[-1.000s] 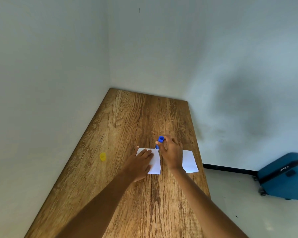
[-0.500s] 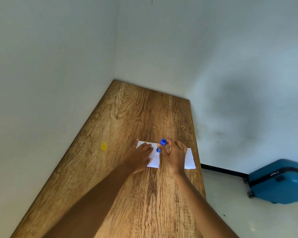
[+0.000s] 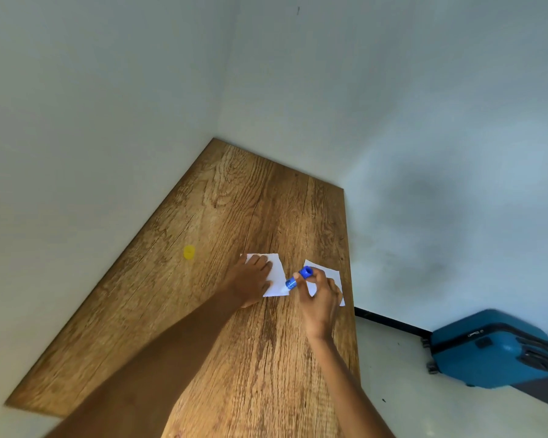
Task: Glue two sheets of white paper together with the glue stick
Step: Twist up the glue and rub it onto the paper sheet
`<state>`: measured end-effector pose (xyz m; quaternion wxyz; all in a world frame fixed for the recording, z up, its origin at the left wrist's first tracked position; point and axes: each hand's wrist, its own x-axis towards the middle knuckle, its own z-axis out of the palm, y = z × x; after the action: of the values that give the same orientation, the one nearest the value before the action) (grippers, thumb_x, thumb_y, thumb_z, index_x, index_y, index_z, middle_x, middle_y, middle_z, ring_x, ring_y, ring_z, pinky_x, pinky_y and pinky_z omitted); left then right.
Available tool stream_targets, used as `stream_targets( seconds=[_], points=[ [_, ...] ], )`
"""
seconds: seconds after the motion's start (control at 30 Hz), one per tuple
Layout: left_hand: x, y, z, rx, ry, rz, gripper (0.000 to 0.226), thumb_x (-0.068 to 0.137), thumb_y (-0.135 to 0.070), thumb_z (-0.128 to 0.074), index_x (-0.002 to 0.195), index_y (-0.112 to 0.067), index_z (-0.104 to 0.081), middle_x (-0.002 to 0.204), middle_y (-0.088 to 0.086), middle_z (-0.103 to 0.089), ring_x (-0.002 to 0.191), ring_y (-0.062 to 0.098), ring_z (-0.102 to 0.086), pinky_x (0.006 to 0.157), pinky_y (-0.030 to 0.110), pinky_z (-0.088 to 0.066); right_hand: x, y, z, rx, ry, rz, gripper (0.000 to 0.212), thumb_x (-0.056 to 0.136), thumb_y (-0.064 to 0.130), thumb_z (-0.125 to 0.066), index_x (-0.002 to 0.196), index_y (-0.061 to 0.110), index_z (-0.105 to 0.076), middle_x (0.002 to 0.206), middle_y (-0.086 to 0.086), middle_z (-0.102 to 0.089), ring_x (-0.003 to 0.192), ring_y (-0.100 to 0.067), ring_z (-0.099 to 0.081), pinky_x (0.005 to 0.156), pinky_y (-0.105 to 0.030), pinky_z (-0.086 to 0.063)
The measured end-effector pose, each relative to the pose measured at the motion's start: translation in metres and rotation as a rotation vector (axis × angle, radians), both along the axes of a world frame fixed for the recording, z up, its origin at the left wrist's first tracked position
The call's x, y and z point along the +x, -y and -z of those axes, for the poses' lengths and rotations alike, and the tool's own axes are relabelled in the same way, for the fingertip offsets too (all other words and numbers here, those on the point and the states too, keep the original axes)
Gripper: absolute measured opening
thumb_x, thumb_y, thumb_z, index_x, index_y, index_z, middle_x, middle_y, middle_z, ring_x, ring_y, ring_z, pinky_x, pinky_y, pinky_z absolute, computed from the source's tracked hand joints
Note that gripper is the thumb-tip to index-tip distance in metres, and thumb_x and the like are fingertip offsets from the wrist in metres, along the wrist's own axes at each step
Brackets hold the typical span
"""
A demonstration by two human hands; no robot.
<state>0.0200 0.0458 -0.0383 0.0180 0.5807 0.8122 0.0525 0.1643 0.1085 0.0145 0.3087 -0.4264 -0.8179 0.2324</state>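
Two white paper sheets lie side by side on the wooden table (image 3: 266, 358). My left hand (image 3: 250, 281) presses flat on the left sheet (image 3: 278, 273), fingers spread. My right hand (image 3: 321, 298) grips a blue glue stick (image 3: 299, 278), tilted, with its lower tip touching the left sheet's near right corner. The right sheet (image 3: 328, 271) lies partly under my right hand, close to the table's right edge.
A small yellow cap (image 3: 189, 251) rests on the table left of the sheets. White walls border the table at left and back. On the floor at right stands a blue suitcase (image 3: 491, 349). The table's right edge runs just beside the right sheet.
My right hand has drawn the glue stick down the left sheet's right edge toward its near corner. The camera view has shifted, with the scene sliding a little to the left.
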Motion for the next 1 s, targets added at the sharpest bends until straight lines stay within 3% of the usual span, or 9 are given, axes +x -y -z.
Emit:
stream_targets(
  seconds=[0.13, 0.23, 0.47, 0.57, 0.73, 1.0],
  points=[
    [0.006, -0.004, -0.012, 0.021, -0.011, -0.115, 0.042, 0.097, -0.035, -0.033, 0.127, -0.007, -0.042, 0.142, 0.016, -0.037, 0.128, 0.03, -0.037, 0.105, 0.042, -0.029, -0.004, -0.001, -0.015, -0.152, -0.204, 0.087, 0.026, 0.083, 0.03, -0.066, 0.1, 0.011, -0.066, 0.089, -0.006, -0.071, 0.095, -0.025, -0.061, 0.092, -0.051, -0.046],
    [-0.001, -0.005, -0.022, 0.058, -0.034, -0.13, 0.04, 0.096, -0.032, -0.035, 0.129, -0.01, -0.043, 0.146, 0.014, -0.034, 0.129, 0.029, -0.036, 0.105, 0.04, -0.029, -0.005, -0.004, -0.019, -0.176, -0.248, 0.103, 0.026, 0.082, 0.031, -0.067, 0.099, 0.011, -0.065, 0.088, -0.002, -0.068, 0.095, -0.024, -0.061, 0.092, -0.052, -0.046],
    [-0.02, 0.014, -0.023, 0.001, -0.181, 0.245, 0.044, 0.09, -0.022, -0.043, 0.133, -0.015, -0.041, 0.148, 0.007, -0.032, 0.136, 0.025, -0.025, 0.109, 0.04, -0.018, -0.006, -0.014, -0.017, -0.14, -0.221, 0.123, 0.03, 0.082, 0.029, -0.068, 0.101, 0.007, -0.065, 0.092, -0.013, -0.073, 0.093, -0.029, -0.064, 0.091, -0.053, -0.047],
    [-0.021, 0.021, -0.015, -0.051, -0.151, 0.289, 0.046, 0.096, -0.03, -0.035, 0.141, -0.024, -0.03, 0.15, 0.006, -0.031, 0.14, 0.024, -0.019, 0.108, 0.044, -0.018, -0.008, -0.016, -0.018, -0.129, -0.217, 0.106, 0.03, 0.082, 0.028, -0.068, 0.101, 0.005, -0.065, 0.092, -0.014, -0.072, 0.093, -0.03, -0.064, 0.089, -0.051, -0.049],
    [-0.018, 0.027, -0.011, -0.047, -0.177, 0.241, 0.049, 0.095, -0.038, -0.032, 0.141, -0.021, -0.028, 0.142, 0.014, -0.038, 0.133, 0.03, -0.031, 0.106, 0.042, -0.025, -0.011, -0.022, -0.018, -0.128, -0.225, 0.086, 0.031, 0.082, 0.027, -0.068, 0.102, 0.004, -0.064, 0.094, -0.015, -0.071, 0.093, -0.029, -0.064, 0.09, -0.049, -0.048],
    [-0.011, 0.014, -0.025, 0.168, -0.054, 0.219, 0.044, 0.095, -0.033, -0.034, 0.13, -0.012, -0.047, 0.138, 0.009, -0.044, 0.127, 0.025, -0.038, 0.107, 0.039, -0.024, -0.017, -0.031, -0.01, -0.144, -0.2, 0.065, 0.033, 0.083, 0.027, -0.066, 0.106, 0.003, -0.062, 0.096, -0.015, -0.07, 0.096, -0.03, -0.063, 0.093, -0.054, -0.045]
  ],
)
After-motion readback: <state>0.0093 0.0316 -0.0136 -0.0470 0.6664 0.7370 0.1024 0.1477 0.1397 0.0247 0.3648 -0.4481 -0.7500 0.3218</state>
